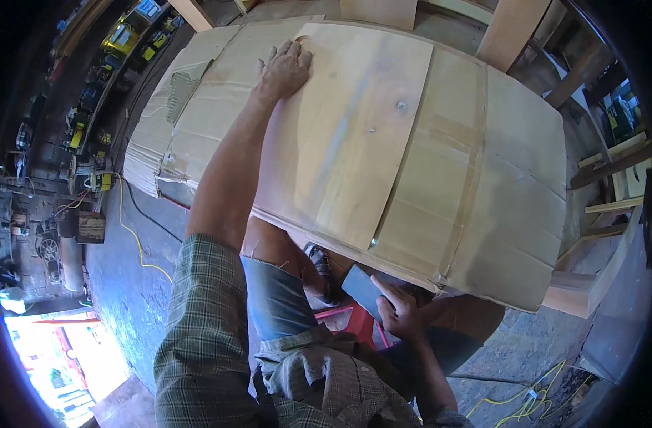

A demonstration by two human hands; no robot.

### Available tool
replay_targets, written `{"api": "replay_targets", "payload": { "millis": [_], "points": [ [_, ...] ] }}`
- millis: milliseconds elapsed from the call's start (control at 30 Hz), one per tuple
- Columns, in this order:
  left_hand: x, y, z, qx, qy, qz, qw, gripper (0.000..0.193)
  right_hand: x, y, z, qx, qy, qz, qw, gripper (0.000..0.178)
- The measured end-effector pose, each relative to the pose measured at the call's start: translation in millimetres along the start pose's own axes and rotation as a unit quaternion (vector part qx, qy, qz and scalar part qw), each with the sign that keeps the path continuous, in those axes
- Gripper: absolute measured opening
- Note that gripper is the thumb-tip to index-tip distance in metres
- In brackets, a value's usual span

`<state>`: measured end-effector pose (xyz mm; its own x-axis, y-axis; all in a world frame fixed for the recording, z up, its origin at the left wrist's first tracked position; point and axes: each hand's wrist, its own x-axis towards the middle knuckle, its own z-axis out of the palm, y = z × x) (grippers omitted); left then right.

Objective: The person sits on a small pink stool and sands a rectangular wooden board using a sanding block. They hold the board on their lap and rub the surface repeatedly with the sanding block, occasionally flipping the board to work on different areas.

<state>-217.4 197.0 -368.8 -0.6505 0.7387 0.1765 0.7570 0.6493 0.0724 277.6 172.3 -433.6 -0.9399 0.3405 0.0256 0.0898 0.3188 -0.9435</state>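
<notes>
A pale wooden panel (347,128) lies on a cardboard-covered worktop (511,157). A bluish streak runs down its face, and two small spots mark its right half. My left hand (286,70) rests flat on the panel's far left part, fingers spread, holding nothing. Below the worktop's near edge, my right hand (404,314) grips a flat grey-blue rectangular block (361,291), with the index finger laid along it. That block is apart from the panel, and its exact kind cannot be made out.
I sit on a red stool (358,322) with my legs under the worktop's edge. Shelves with yellow and dark tools (122,39) line the left. Wooden frames (590,285) stand at the right. Yellow cords (137,242) lie on the floor at both sides.
</notes>
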Motion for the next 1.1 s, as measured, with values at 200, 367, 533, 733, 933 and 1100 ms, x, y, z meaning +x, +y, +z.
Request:
{"api": "replay_targets", "payload": {
  "millis": [200,367,533,733,933,1100],
  "points": [
    [-24,3,-5,0.013,0.061,0.038,0.997,0.041,0,1,9,0.026,-0.046,0.048,0.997,0.041],
    [-54,20,-27,-0.143,0.087,0.176,0.970,0.041,3,5,15,0.010,-0.038,0.007,0.999,0.042],
    [-113,82,-54,-0.250,-0.104,0.318,0.909,0.051,1,17,16,-0.027,-0.039,0.023,0.999,0.043],
    [-84,86,-24,-0.060,-0.034,0.352,0.934,0.057,0,26,19,-0.060,-0.017,0.033,0.997,0.040],
    [-20,21,6,0.062,0.025,0.111,0.992,0.057,-3,36,32,-0.093,-0.015,0.037,0.995,0.042],
    [-142,183,-27,-0.157,-0.057,0.397,0.903,0.063,0,41,21,-0.118,0.008,0.050,0.992,0.043]
  ]
}}
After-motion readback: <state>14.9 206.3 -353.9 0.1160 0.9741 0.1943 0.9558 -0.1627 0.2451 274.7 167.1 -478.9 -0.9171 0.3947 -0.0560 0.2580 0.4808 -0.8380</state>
